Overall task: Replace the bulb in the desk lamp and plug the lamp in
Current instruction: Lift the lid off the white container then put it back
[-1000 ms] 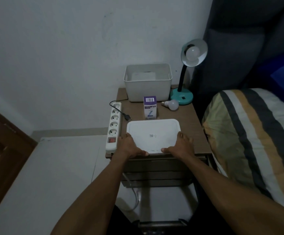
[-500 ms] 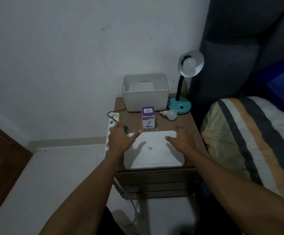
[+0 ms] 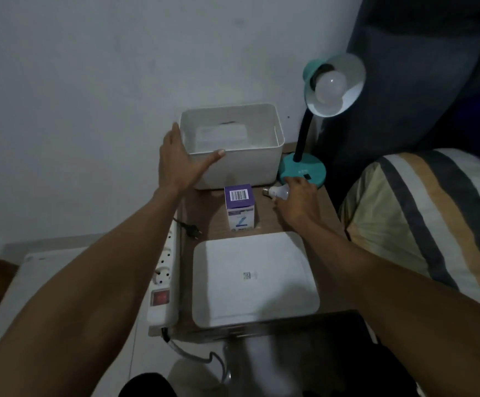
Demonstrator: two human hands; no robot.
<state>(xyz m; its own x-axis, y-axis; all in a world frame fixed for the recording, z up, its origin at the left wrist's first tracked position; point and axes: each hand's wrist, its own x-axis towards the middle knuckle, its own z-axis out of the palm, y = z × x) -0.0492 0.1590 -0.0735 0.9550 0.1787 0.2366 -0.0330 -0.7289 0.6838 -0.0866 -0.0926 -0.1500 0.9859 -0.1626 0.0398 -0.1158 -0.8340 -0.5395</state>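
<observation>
A teal desk lamp (image 3: pixel 303 170) stands at the back right of the bedside table, its shade tilted up with a white bulb (image 3: pixel 330 86) screwed in. A loose white bulb (image 3: pixel 277 191) lies on the table beside the lamp's base. My right hand (image 3: pixel 297 202) rests over that bulb, its fingers touching it; whether they grip it is unclear. My left hand (image 3: pixel 180 159) is open, palm against the left front corner of a white bin (image 3: pixel 250 164). The lamp's black plug (image 3: pixel 191 229) lies loose by the white power strip (image 3: pixel 165 270).
A purple and white bulb box (image 3: pixel 240 207) stands in the middle of the table. The bin's white lid (image 3: pixel 253 277) lies flat at the front edge. A striped pillow (image 3: pixel 422 216) sits at the right, a dark curtain behind the lamp.
Both hands left the white lid. The left hand went forward to the bin's corner, the right hand forward to the loose bulb. The camera moved closer and lower.
</observation>
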